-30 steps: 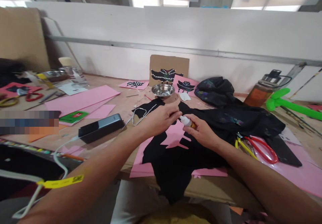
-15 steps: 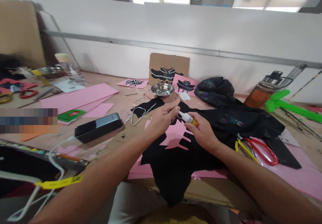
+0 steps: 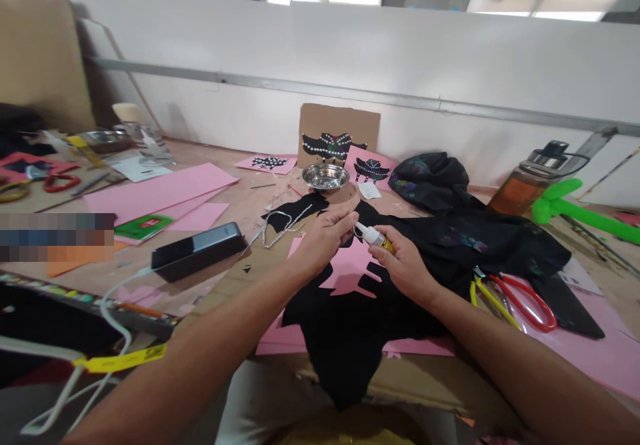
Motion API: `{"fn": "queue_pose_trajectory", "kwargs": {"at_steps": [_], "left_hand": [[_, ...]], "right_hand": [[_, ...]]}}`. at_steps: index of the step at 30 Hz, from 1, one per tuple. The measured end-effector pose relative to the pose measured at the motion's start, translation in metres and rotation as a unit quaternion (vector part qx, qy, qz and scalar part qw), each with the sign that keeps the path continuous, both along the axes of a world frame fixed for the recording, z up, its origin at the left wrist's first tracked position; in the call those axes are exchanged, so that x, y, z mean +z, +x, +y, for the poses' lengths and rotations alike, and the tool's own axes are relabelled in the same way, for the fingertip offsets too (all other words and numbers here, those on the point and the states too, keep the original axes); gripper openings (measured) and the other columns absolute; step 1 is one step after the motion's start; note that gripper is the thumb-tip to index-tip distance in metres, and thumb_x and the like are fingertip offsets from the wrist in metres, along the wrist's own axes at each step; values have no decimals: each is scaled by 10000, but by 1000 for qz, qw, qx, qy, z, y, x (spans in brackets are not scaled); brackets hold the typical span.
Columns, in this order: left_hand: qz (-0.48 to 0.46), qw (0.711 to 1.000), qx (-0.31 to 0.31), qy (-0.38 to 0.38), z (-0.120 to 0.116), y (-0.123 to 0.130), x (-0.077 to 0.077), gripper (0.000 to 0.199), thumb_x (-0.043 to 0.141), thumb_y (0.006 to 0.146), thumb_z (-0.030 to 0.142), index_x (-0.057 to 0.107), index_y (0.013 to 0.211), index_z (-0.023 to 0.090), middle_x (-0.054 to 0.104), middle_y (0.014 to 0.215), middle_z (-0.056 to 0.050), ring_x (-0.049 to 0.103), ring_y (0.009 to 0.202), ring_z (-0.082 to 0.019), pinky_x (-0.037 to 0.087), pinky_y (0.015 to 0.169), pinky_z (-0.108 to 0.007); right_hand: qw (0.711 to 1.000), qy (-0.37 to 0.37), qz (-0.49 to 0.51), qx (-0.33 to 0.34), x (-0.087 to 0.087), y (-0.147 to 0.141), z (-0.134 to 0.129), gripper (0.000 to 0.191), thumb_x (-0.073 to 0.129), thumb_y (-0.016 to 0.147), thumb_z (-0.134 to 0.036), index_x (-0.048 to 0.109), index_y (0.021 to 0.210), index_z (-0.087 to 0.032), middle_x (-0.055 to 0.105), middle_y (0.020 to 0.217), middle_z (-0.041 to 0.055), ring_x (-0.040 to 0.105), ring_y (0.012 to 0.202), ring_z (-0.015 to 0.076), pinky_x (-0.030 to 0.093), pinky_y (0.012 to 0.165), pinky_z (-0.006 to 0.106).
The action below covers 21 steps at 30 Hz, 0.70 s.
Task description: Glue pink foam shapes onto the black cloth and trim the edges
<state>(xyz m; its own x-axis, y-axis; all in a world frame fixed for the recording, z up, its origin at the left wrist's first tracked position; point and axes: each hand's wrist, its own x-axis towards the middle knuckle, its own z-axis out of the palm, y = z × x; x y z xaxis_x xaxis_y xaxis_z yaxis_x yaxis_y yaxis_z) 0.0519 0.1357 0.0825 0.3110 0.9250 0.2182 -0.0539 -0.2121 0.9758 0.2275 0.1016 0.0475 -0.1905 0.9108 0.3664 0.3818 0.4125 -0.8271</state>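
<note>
My right hand (image 3: 403, 262) is closed around a small glue bottle (image 3: 376, 237) with a white nozzle and a yellow label. The nozzle points up and left at the fingertips of my left hand (image 3: 327, 235), which are pinched together. What they hold is too small to make out; a thin pale loop shows between them and the nozzle. Beneath both hands lies black cloth (image 3: 345, 345), with a pink paper shape (image 3: 350, 272) showing against it. A white beaded string (image 3: 280, 222) curls on the table just left of my left hand.
A steel bowl (image 3: 325, 176) stands ahead, by pearl-studded black cutouts (image 3: 371, 170). To the right are red-handled scissors (image 3: 530, 305), yellow-handled pliers (image 3: 493, 298) and a drink bottle (image 3: 523, 178). On the left lie a black power bank (image 3: 197, 252) with a cable, and pink paper sheets (image 3: 165, 192).
The whole view has shifted slightly. Both hands keep almost the same pose, with the glue bottle still in the right hand.
</note>
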Motion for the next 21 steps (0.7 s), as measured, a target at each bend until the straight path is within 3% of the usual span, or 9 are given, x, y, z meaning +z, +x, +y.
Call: {"fn": "queue_pose_trajectory", "kwargs": {"at_steps": [6,11,16,21], "left_hand": [[-28,999,9,-21,4,5,-6,370,610,790,480,418,642,202,355,553,63,289,470,-75,212,439,-205],[-21,999,26,-12,7,9,-14,344,507,858,456,387,645,213,302,520,77,248,451,-83,219,444,-214],[28,995,81,47,1,0,-6,329,571,856,363,419,616,198,373,590,49,325,553,-103,277,511,-225],[71,994,62,60,-6,-3,-2,329,505,911,357,444,629,199,407,590,50,359,559,-105,309,535,-229]], "right_hand": [[1000,-9,6,-28,-2,-5,0,278,588,860,-374,591,1060,-181,598,897,14,543,809,167,441,740,293],[998,-18,20,-57,-4,-11,-2,282,581,860,-379,592,1062,-182,605,891,22,540,785,167,440,704,292],[992,-31,70,-98,-2,-12,-4,328,589,862,-412,571,1098,-185,571,811,1,500,680,139,418,609,271],[972,-82,221,-15,-4,-11,-1,303,600,867,-442,532,1059,-217,478,715,-51,398,539,90,346,478,226]]}}
